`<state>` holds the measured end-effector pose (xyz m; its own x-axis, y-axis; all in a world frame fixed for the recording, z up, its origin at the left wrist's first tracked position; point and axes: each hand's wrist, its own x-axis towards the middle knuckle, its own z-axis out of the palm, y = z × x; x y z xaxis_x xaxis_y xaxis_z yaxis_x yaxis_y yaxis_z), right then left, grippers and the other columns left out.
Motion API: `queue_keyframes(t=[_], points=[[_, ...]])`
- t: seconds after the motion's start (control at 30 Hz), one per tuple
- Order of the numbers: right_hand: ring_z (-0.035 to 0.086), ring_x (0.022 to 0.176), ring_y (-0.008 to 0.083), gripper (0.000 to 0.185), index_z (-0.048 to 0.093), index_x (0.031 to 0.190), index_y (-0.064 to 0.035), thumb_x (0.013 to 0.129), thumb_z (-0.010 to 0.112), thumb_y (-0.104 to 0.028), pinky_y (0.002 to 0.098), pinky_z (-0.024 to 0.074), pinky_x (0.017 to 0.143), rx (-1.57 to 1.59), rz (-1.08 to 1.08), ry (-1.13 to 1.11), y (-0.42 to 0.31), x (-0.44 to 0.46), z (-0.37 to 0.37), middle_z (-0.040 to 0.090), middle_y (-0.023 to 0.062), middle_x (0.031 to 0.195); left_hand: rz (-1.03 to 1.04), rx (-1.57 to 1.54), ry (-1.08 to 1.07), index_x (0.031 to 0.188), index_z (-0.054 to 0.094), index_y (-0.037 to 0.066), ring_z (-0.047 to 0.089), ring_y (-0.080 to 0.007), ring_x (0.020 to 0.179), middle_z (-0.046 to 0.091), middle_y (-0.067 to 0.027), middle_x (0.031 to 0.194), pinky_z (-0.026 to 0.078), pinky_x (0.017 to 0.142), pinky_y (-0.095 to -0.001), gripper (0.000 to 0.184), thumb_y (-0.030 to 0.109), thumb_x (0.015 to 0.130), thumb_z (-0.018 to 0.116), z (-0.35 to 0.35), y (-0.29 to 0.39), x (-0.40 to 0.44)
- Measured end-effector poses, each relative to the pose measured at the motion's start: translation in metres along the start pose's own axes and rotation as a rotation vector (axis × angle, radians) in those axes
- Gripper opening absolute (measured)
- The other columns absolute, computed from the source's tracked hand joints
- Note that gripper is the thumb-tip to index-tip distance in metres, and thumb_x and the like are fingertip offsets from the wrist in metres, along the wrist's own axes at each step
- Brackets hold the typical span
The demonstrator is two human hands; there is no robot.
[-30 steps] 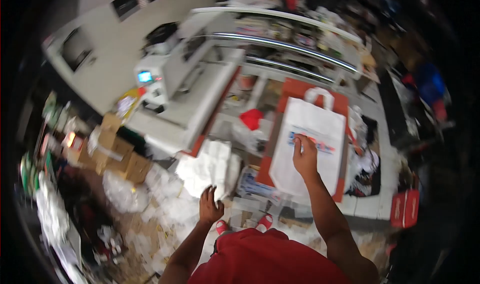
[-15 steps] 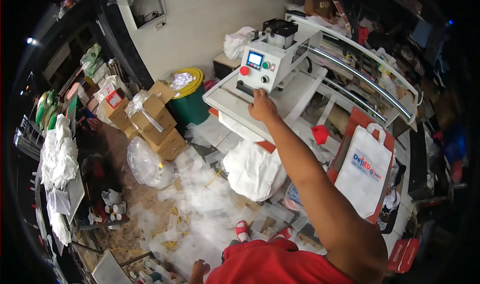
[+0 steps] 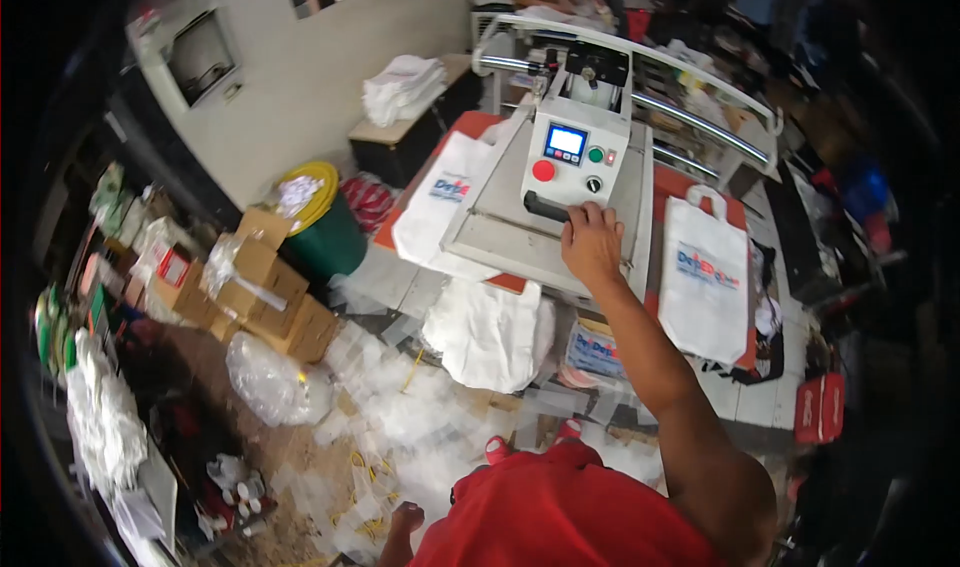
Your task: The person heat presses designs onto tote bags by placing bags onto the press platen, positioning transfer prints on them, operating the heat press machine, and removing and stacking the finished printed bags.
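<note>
My right hand (image 3: 592, 245) is closed around the black handle (image 3: 548, 207) at the front of a heat press (image 3: 575, 157). Above the handle are a lit screen, a red button and a green button. Left of the press head, a white printed tote bag (image 3: 440, 212) lies on a red-brown platen, partly covered by the head's plate. On the right platen (image 3: 742, 359) another white tote bag (image 3: 704, 292) with coloured lettering lies flat. Low beside my body hangs my left hand (image 3: 407, 516), away from everything; its fingers are mostly hidden.
White bags (image 3: 490, 335) hang in a pile below the press front. A green bin (image 3: 335, 237) with a yellow rim, cardboard boxes (image 3: 262, 287) and a clear plastic bag (image 3: 278, 379) stand left. Translucent sheets and yellow strapping (image 3: 365, 487) litter the floor. Folded white cloth (image 3: 403, 89) lies behind.
The press head has slid right with my right hand on its handle, uncovering part of the printed bag on the left platen. My view has shifted too.
</note>
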<state>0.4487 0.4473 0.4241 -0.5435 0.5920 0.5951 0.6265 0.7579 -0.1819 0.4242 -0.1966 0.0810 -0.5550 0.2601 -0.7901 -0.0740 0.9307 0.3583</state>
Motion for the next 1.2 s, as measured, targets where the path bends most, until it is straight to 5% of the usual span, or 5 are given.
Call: queue_keyframes(t=[0.07,0.23,0.8,0.9,1.2], points=[[0.057,0.097,0.0351,0.027,0.062,0.1,-0.006,0.087,0.059,-0.03,0.0458,0.0422,0.088,-0.1,-0.029,0.184,0.017,-0.01,-0.015,0.061,0.0144,0.105,0.101,0.262,0.125,0.104,0.066,0.007,0.064,-0.0352,0.103,0.068,-0.0213,0.103,0.05,0.092,-0.0409,0.035,0.031,0.08,0.056,-0.008,0.006,0.048],[0.059,0.098,0.031,0.029,0.065,0.098,-0.0072,0.085,0.062,-0.033,0.0447,0.0367,0.09,-0.052,0.117,-0.033,0.082,-0.027,-0.025,0.065,0.0123,0.096,0.334,0.308,0.137,0.101,0.067,0.008,0.064,-0.035,0.101,0.068,-0.0169,0.105,0.052,0.087,-0.0415,0.031,0.029,0.082,0.056,-0.046,0.073,0.099],[0.055,0.098,0.0365,0.02,0.06,0.097,-0.0046,0.078,0.066,-0.012,0.0519,0.0364,0.093,-0.235,0.364,0.121,0.229,-0.105,-0.106,0.062,0.0166,0.097,0.269,0.535,-0.064,0.102,0.068,0.013,0.061,-0.0335,0.108,0.067,-0.0146,0.112,0.049,0.093,-0.0425,0.031,0.035,0.084,0.055,-0.032,0.179,0.138],[0.055,0.1,0.0343,0.028,0.06,0.102,-0.0045,0.074,0.064,-0.002,0.0498,0.038,0.092,-0.18,0.357,0.373,0.2,-0.099,-0.118,0.059,0.0144,0.107,0.276,0.436,0.052,0.101,0.067,0.011,0.062,-0.0351,0.106,0.067,-0.017,0.108,0.05,0.092,-0.043,0.032,0.035,0.085,0.054,-0.038,0.209,0.145],[0.06,0.089,0.035,0.016,0.061,0.093,-0.0054,0.077,0.064,-0.004,0.0435,0.048,0.08,0.462,0.332,0.038,0.059,-0.069,0.004,0.064,0.0153,0.092,0.471,0.435,0.023,0.1,0.068,0.013,0.064,-0.0341,0.103,0.068,-0.0149,0.106,0.051,0.091,-0.041,0.028,0.033,0.084,0.057,-0.081,0.187,0.22]])
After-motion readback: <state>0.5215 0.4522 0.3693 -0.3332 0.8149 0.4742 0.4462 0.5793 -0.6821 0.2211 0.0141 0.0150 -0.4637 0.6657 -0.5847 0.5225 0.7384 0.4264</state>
